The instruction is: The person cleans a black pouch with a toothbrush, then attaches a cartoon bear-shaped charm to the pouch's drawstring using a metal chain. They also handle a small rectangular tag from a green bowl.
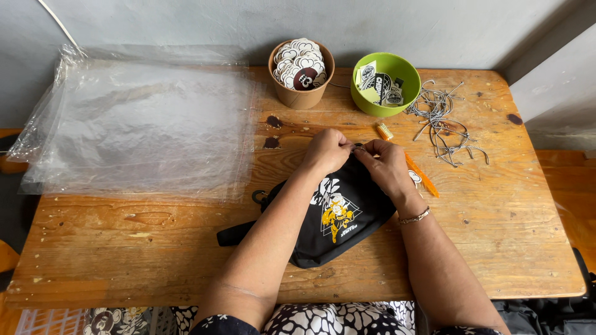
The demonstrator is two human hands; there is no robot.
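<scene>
A black waist bag (pixel 335 217) with a white and yellow print lies on the wooden table (pixel 496 248) in front of me. My left hand (pixel 326 150) and my right hand (pixel 386 166) meet at the bag's top edge, fingers pinched together on something small there, seemingly the zipper pull. What exactly sits between the fingertips is hidden. A bracelet circles my right wrist. An orange stick-like tool (pixel 423 176) and a small round sticker (pixel 415 178) lie just right of my right hand.
A stack of clear plastic bags (pixel 136 124) covers the table's left half. At the back stand a brown paper cup of round stickers (pixel 301 73) and a green bowl of stickers (pixel 385 84). A tangle of cords (pixel 444 118) and a small orange spool (pixel 385 131) lie nearby.
</scene>
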